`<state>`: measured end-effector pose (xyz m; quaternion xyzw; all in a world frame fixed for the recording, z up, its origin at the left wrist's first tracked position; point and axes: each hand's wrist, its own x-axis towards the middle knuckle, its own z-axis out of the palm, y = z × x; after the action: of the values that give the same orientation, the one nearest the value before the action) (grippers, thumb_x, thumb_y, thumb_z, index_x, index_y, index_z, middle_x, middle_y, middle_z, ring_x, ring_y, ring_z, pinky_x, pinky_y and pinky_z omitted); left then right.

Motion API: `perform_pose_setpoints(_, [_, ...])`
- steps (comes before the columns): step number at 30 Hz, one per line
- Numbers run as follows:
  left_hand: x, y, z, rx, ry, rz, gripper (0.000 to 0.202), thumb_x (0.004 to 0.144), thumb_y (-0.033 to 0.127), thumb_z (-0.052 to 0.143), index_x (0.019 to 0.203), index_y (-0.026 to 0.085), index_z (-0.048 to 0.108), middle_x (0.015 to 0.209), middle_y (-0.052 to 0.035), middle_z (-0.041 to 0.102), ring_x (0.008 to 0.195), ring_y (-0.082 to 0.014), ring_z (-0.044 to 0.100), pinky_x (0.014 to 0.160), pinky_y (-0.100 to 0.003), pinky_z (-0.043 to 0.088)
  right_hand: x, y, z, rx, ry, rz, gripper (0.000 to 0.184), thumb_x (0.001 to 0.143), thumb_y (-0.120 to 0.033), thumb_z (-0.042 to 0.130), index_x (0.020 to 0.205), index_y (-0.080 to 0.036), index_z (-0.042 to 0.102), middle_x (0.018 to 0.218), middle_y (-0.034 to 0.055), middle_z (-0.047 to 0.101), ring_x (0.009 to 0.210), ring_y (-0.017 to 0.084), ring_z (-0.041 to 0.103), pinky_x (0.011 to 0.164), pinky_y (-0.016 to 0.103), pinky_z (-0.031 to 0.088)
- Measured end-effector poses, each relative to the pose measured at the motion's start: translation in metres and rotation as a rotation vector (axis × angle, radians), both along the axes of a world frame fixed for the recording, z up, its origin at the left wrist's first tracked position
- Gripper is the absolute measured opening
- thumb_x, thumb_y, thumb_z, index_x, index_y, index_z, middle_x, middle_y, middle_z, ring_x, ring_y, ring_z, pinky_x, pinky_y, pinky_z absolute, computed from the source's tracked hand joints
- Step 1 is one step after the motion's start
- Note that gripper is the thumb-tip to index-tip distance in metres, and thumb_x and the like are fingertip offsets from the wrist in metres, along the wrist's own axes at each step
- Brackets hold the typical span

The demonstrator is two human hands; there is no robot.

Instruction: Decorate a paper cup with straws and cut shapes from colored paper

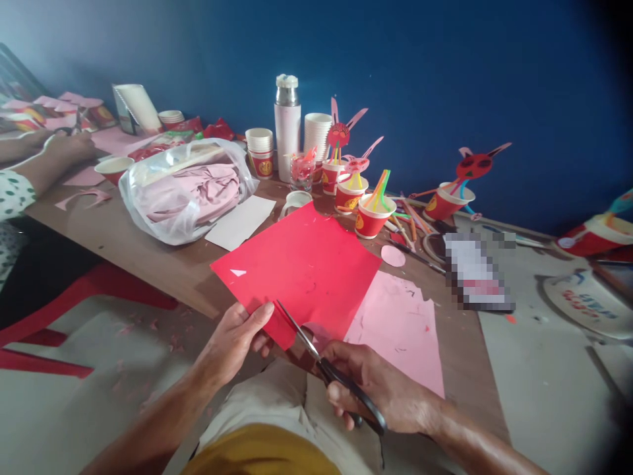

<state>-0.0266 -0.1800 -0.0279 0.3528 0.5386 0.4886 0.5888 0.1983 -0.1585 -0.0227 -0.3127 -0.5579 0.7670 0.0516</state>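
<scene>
My left hand (237, 336) pinches the near corner of a red paper sheet (301, 270) that lies over the table's front edge. My right hand (380, 389) is wrapped round black-handled scissors (316, 353), whose blades cut into the sheet's near edge just right of my left thumb. Under the red sheet, to the right, lies a pink paper sheet (400, 330).
Red paper cups with straws and paper ears (370, 214) stand behind the sheet, beside a white flask (287, 128) and stacked cups (260, 150). A plastic bag of pink paper (188, 191) sits left. Another person's arms (44, 155) rest at the far left. The table (163, 257) is brown.
</scene>
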Motion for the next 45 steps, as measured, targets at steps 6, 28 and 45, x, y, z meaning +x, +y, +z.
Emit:
perform_pose_setpoints(6, [-0.003, -0.002, 0.000, -0.020, -0.056, -0.021, 0.029, 0.081, 0.039, 0.055, 0.064, 0.016, 0.047, 0.046, 0.0073, 0.038, 0.038, -0.0051, 0.034, 0.038, -0.019, 0.038, 0.001, -0.004, -0.009, 0.025, -0.009, -0.050, 0.045, 0.075, -0.054, 0.060, 0.098, -0.016, 0.049, 0.065, -0.0022, 0.052, 0.050, 0.007, 0.050, 0.045, 0.018, 0.040])
perform_pose_setpoints(28, [-0.012, -0.027, -0.004, -0.118, 0.090, -0.078, 0.039, 0.079, 0.042, 0.056, 0.054, 0.013, 0.062, 0.044, -0.0017, 0.055, 0.036, -0.0069, 0.044, 0.038, -0.019, 0.031, 0.002, -0.004, -0.009, 0.045, -0.043, -0.023, 0.038, 0.073, -0.047, 0.066, 0.091, -0.016, 0.053, 0.058, -0.0063, 0.050, 0.043, 0.003, 0.043, 0.041, 0.015, 0.032])
perform_pose_setpoints(45, [-0.007, -0.020, 0.006, -0.085, -0.052, -0.205, 0.033, 0.076, 0.040, 0.060, 0.057, 0.012, 0.063, 0.038, 0.0011, 0.049, 0.030, -0.0058, 0.039, 0.032, -0.018, 0.030, 0.005, -0.003, 0.007, 0.147, -0.011, 0.008, 0.033, 0.074, -0.043, 0.066, 0.087, -0.016, 0.052, 0.058, -0.0062, 0.047, 0.049, 0.004, 0.040, 0.044, 0.016, 0.027])
